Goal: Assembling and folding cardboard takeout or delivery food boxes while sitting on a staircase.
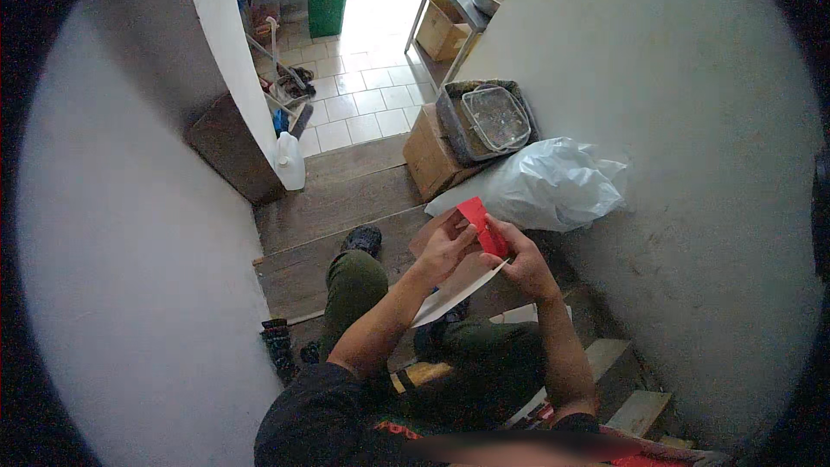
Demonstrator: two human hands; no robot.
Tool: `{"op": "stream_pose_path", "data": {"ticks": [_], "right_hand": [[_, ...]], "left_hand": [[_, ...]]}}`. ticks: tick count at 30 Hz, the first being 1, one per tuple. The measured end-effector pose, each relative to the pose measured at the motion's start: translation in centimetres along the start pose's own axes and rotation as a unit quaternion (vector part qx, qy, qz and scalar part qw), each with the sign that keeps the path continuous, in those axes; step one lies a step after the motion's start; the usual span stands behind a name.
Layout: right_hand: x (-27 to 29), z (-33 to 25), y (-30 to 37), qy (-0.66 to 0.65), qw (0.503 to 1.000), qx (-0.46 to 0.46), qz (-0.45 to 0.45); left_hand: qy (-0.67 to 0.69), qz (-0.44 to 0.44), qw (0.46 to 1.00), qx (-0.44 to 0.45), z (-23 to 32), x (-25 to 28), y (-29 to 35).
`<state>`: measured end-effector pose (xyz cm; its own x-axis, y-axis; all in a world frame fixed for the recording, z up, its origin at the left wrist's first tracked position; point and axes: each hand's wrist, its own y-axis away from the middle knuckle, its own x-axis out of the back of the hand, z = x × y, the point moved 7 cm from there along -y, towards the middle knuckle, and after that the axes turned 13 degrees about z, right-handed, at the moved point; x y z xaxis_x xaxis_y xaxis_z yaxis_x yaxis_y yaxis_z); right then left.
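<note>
In front of me, both hands are raised over my knees around a small red folded piece of paper or card (491,238). My left hand (448,249) has its fingers bent against the red piece's left side. The thumb and fingers of my right hand (522,261) pinch its right side. A larger thin sheet (450,301), pale along its lower edge and brownish above, spreads beneath and beside both hands. Part of that sheet is hidden by my hands, and I cannot tell whether the red piece is attached to it.
I sit on narrow stairs between two walls. A white plastic bag (566,186), a cardboard box (432,154) and a dark tub with a clear lid (497,121) stand ahead right. A white jug (290,162) stands ahead left. Wooden steps (638,412) are at lower right.
</note>
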<state>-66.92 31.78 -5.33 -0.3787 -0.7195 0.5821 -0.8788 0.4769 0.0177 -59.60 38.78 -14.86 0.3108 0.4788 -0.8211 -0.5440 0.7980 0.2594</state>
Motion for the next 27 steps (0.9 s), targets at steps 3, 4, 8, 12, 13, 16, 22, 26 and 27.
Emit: {"op": "stream_pose_path", "data": {"ticks": [3,4,8,12,13,16,22,26,27], "right_hand": [[0.01,0.19,0.13,-0.001,1.0,-0.001,0.0],[0.05,0.06,0.16,-0.001,1.0,0.01,0.001],[0.12,0.01,0.15,0.016,1.0,0.022,0.002],[0.26,-0.06,0.09,0.038,0.998,0.04,0.008],[0.29,-0.03,0.11,0.039,0.998,0.04,0.009],[0.38,-0.04,0.15,0.029,0.999,0.035,0.015],[0.28,-0.25,0.12,0.011,1.0,0.016,0.019],[0.18,-0.22,0.08,0.005,1.0,0.015,0.013],[0.16,-0.17,0.05,0.01,1.0,0.019,0.013]], "left_hand": [[0.003,-0.001,1.0,-0.013,0.01,0.0,-0.11],[-0.005,-0.004,1.0,-0.002,-0.17,-0.02,-0.14],[0.001,-0.016,1.0,-0.02,0.31,-0.2,-0.05],[-0.038,0.001,0.999,-0.005,0.25,-0.14,0.13],[-0.054,-0.002,0.999,0.001,0.11,-0.23,0.17],[-0.051,-0.008,0.999,0.005,0.0,-0.39,0.21],[-0.052,0.018,0.998,0.018,-0.18,-0.02,0.16],[-0.05,0.001,0.999,-0.011,0.46,-0.38,0.52],[-0.038,0.006,0.999,0.006,0.35,-0.32,0.54]]}}
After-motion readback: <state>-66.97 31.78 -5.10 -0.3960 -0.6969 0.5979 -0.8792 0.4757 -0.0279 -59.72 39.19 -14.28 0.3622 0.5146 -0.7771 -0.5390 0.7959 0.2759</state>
